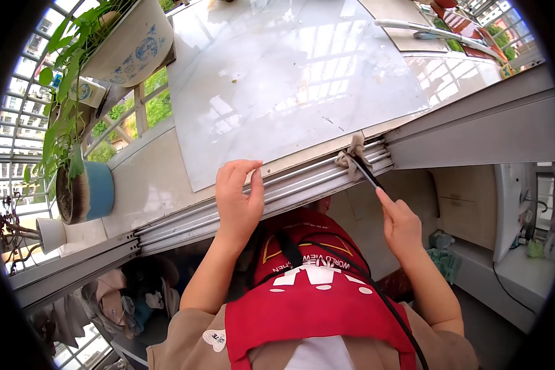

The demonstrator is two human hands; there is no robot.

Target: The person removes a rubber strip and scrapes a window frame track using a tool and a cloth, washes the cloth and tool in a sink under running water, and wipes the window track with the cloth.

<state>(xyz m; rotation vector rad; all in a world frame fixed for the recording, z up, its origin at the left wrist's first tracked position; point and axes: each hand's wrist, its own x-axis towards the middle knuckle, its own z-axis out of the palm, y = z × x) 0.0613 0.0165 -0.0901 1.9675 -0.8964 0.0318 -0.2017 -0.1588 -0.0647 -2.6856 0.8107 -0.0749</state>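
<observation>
My right hand [403,227] grips a slim, dark-and-silver tool [368,172], its index finger stretched along it. At the tool's far end a crumpled beige-grey rag [353,153] lies on the metal window track [296,192], near the track's right end. What kind of tool it is I cannot tell. My left hand [239,194] hovers over the middle of the track, thumb and index finger apart, with nothing between them. Beyond the track, a white marble-look slab [277,80] covers the sill, with small dark specks near its front edge.
Potted plants stand at the left, in a blue-and-white pot [132,52] and a blue-banded pot [97,192]. Sliding window frames [475,120] border the track. Long pale sticks [438,31] lie at the upper right. Clothes [129,299] hang below left.
</observation>
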